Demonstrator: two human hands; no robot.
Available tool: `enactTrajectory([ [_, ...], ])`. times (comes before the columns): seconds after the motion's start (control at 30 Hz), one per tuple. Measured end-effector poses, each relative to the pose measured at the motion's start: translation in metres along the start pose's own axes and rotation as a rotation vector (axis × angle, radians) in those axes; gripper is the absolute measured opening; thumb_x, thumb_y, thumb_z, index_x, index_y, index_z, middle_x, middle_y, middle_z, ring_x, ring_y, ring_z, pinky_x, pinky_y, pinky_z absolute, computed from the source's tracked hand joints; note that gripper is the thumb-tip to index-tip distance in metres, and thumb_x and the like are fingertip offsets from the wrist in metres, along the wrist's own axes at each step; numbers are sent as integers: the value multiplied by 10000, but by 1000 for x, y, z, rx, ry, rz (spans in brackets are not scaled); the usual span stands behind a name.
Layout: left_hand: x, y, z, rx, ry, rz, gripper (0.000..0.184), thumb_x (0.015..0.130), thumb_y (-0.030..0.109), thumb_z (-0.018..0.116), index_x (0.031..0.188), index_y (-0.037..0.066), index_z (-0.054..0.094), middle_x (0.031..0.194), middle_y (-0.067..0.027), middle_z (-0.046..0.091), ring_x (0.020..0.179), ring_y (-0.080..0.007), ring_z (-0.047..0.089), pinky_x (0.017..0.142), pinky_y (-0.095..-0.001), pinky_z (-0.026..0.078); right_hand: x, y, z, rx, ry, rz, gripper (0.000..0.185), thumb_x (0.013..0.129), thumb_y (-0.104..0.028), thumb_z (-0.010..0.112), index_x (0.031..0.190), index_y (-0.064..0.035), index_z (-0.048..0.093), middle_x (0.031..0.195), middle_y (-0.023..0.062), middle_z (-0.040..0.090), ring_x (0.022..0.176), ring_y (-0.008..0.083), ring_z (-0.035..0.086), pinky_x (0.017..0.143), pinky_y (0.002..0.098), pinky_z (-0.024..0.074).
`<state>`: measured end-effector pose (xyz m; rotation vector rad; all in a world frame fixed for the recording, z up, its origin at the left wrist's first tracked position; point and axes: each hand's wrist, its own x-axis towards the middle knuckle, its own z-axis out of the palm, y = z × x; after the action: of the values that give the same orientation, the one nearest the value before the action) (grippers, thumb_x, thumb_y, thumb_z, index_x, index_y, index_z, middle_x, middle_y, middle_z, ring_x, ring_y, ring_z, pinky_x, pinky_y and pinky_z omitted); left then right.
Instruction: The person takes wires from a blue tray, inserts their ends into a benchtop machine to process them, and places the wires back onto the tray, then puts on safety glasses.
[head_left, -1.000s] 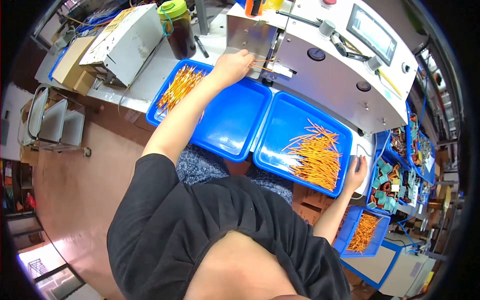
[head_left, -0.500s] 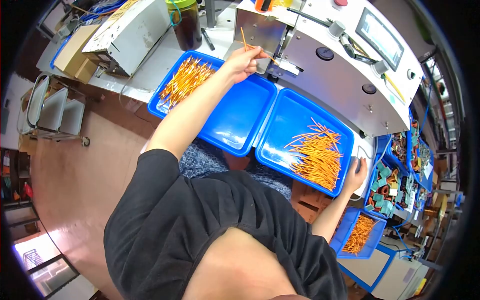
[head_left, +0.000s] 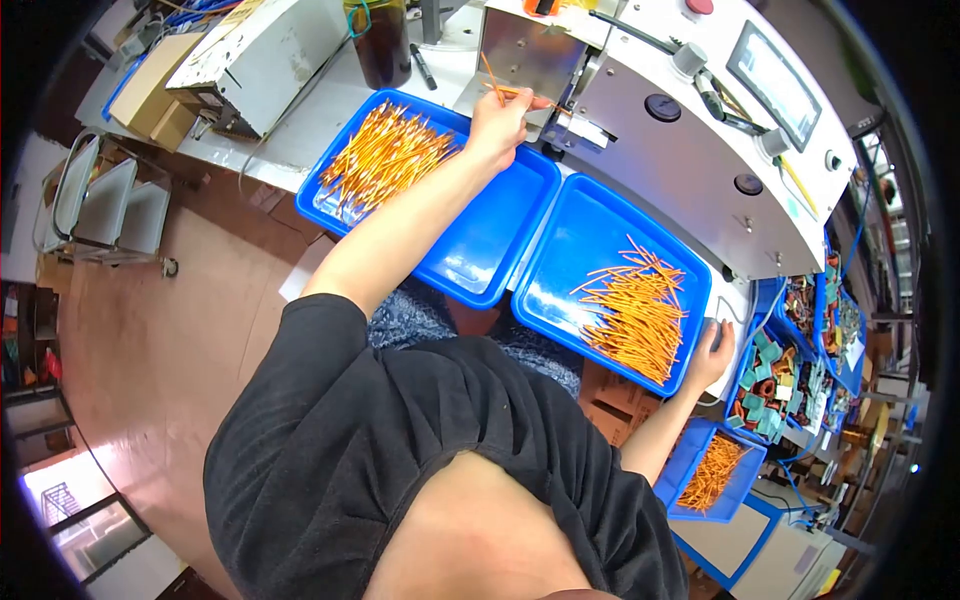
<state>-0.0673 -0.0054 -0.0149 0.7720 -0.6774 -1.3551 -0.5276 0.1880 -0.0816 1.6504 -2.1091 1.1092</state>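
My left hand (head_left: 500, 125) is closed in a pinch on a thin orange wire (head_left: 490, 72), right in front of the machine's small metal fixture (head_left: 585, 130). A second orange piece crosses near the fingertips, pointing toward the fixture. Below that arm, a blue tray (head_left: 478, 262) holds a heap of orange wires with pale ends (head_left: 385, 155) at its left. Another blue tray (head_left: 555, 265) carries plain orange wires (head_left: 640, 315). At its right edge, my right hand (head_left: 710, 362) has its fingers curled around something dark that I cannot make out.
The white machine (head_left: 690, 170) with a screen (head_left: 775, 80) stands behind the trays. Blue bins (head_left: 770, 385) of mixed parts are at the right, above a smaller bin of orange wires (head_left: 715, 470). A dark jar (head_left: 380, 50) and a marker (head_left: 423, 68) stand at the back left.
The view has shifted slightly. My left hand has turned a little, its fingers now pointing more toward the fixture. The right hand has stayed by the tray's edge.
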Motion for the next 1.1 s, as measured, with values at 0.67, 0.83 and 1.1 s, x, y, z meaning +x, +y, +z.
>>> enactTrajectory([
  [0.67, 9, -14, 5, 61, 119, 100, 115, 940, 166, 557, 948, 53, 576, 850, -107, 680, 400, -31, 301, 354, -216, 212, 3, 0, -1, 4, -70, 3, 349, 897, -243, 614, 1086, 50, 641, 1177, 207, 614, 1123, 328, 568, 987, 379, 412],
  [0.83, 5, 2, 2, 126, 96, -100, 362, 913, 404, 604, 989, 60, 524, 705, 1, 482, 420, -33, 294, 362, -210, 198, 2, 5, 2, -13, -41, -15, 360, 910, -251, 595, 1109, 48, 624, 1185, 205, 606, 1126, 336, 559, 985, 387, 410],
  [1.1, -34, 17, -41, 524, -205, -183, 364, 951, 444, 474, 972, 103, 598, 750, 15, 492, 567, -52, 386, 459, -224, 301, 0, 3, 1, -5, -23, -17, 354, 916, -244, 593, 1116, 48, 614, 1180, 200, 604, 1121, 338, 555, 977, 392, 412],
])
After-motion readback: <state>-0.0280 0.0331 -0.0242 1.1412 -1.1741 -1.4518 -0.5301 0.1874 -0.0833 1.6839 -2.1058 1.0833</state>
